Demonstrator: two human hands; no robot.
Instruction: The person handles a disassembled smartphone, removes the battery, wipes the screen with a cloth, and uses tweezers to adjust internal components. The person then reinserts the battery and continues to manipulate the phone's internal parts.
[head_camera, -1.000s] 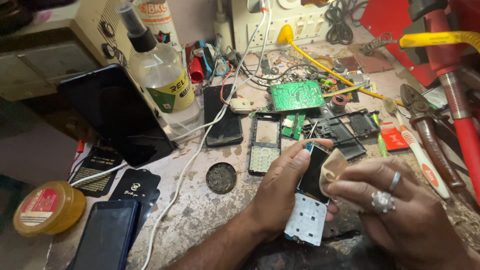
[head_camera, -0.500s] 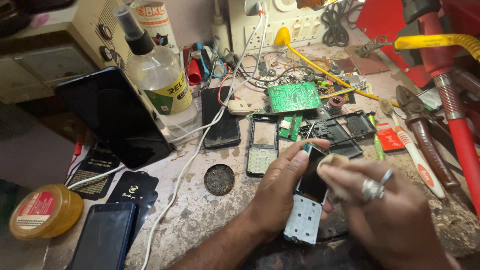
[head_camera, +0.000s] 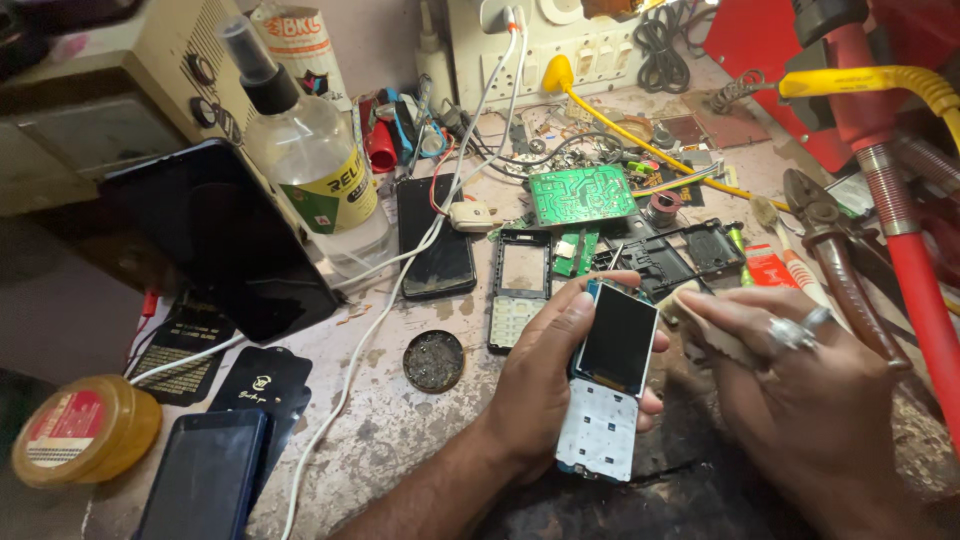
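A stripped keypad phone with a dark rectangular screen (head_camera: 617, 340) above a white key sheet sits upright in the left hand (head_camera: 545, 385), near the middle of the surface (head_camera: 400, 430). To the far left a big black glossy tablet screen (head_camera: 215, 240) leans tilted, with a clear plastic bottle bearing a yellow and green label (head_camera: 335, 190) just beside it and a black smartphone with a dark screen (head_camera: 435, 238) lying flat further right. In the near left corner a round yellow tub with a red and white label (head_camera: 75, 430) stands next to a dark blue phone screen (head_camera: 205, 480) and two black printed packets (head_camera: 225, 365).
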